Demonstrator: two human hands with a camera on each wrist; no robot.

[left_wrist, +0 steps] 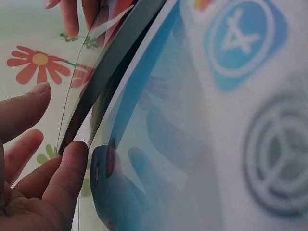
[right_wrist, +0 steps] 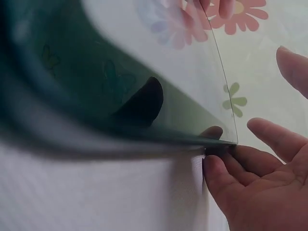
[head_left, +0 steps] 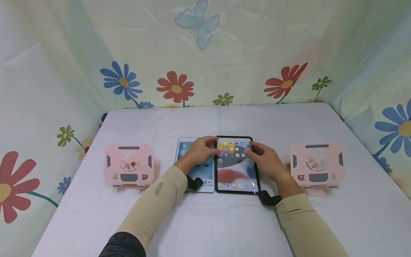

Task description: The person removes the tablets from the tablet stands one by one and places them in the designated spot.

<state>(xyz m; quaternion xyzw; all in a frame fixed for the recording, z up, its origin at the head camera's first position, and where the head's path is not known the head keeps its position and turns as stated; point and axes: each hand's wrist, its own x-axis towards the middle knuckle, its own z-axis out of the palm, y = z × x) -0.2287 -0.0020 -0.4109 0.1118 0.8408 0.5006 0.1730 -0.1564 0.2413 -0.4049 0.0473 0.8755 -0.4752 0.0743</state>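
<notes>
Black tablet lit, clear film lifted, hands edging

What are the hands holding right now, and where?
Both hands pinch a clear screen protector by its side edges, over the black tablet.

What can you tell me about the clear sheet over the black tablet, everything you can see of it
The clear sheet is a thin, stiff, see-through pane, glass or plastic by its look, with straight edges and a sharp corner. It is held tilted just above the black tablet, whose lit screen shows app icons through it. The left hand holds its left edge and the right hand its right edge, thumb tips at the near corners. The flowered curtain shows through it in both wrist views.
</notes>
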